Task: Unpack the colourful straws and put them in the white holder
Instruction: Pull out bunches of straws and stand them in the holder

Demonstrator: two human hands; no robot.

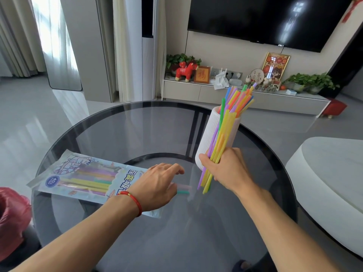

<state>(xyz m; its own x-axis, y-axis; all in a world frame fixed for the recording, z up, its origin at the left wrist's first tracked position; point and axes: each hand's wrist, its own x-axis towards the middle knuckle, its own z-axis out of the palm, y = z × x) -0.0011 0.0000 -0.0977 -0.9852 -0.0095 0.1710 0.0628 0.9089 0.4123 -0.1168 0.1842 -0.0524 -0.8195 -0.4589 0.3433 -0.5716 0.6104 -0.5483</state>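
Right hand (225,169) grips a bunch of straws (216,152) beside the white holder (210,134) — left hand (157,185), fingers relaxed, rests on the straw packet (78,177) on the glass table (121,122).

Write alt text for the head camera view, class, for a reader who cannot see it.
The person's right hand grips a bunch of colourful straws in front of a white holder already holding straws, on a round glass table. The left hand reaches over the straw packet.
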